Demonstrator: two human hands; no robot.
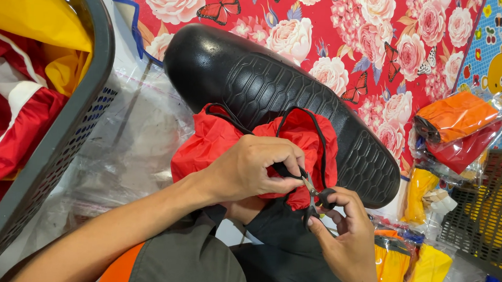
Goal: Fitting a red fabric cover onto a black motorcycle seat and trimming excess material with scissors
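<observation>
I found the red cloth (215, 144), thin, soft and light, bunched on the lap; the left hand (249, 170) pinched its hem while the right hand (344, 236) gripped small scissors (315, 194).

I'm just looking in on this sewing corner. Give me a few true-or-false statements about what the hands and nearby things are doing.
1. The right hand holds small scissors. True.
2. The left hand grips a blue cloth. False: it pinches a red fabric piece with black cord.
3. The fabric lies against a black shoe sole. True.
4. The grey basket at the left is empty. False: it holds red, white and yellow fabric.
</observation>
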